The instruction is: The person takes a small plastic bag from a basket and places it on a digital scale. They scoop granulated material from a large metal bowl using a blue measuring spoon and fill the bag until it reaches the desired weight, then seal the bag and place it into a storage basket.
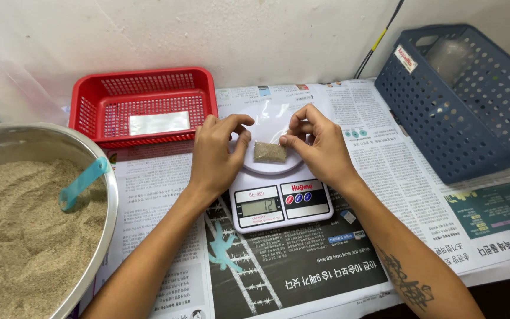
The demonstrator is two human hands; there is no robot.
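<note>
— What have you got between your fingers?

— A small clear pouch [269, 152], partly filled with tan grain. It is flat, roughly square, and the grain sits in its lower part. It rests on the round white plate of the scale [278, 192], right in the middle.

— How are you holding it?

— My left hand [215, 155] pinches the left edge, thumb and forefinger nearly closed on the plastic. My right hand [316, 142] pinches the right edge the same way, the other fingers curled in. Both hands grip the pouch only.

— And the scale itself?

— White, with a grey display at the front left and a panel with red and blue round buttons beside it. It stands on newspaper [385, 177] that covers the table.

— What else is marked or packaged around you?

— In the red basket [143, 103] behind my left hand lies one flat silvery packet [159, 123], rectangular. The blue basket [464, 100] at the far right is tilted, with a small white label edged in red on its upper rim. The paper near it carries a dark green printed block, and below the scale a black picture with pale blue shapes.

— And to your left?

— A steel bowl [110, 195] full of the same tan grain, a light blue scoop [82, 183] stuck in it.
</note>
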